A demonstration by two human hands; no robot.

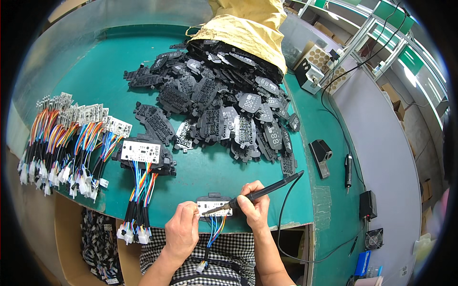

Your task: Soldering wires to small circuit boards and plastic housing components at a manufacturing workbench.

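My right hand [255, 206] is wrapped round a black soldering iron [272, 188], slanting down to the left. Its tip lies over the left part of a white circuit board [210, 204] at the table's front edge. Under the board a black plastic housing [215, 195] shows along the back. Colored wires [217, 226] run from the board over the edge to a white connector [202, 266]. My left hand [182, 230] is pinched closed at the board's left edge; what lies between its fingertips is too small to make out.
Black plastic housings [210, 119] spill from a yellow sack [243, 28]. Wired boards [86, 119] lie bundled at left; others [140, 150] sit on stacked housings nearer me. At right are an iron stand [320, 157], an electric screwdriver [348, 170] and a small fan [374, 239]. The iron's cable [280, 229] loops down.
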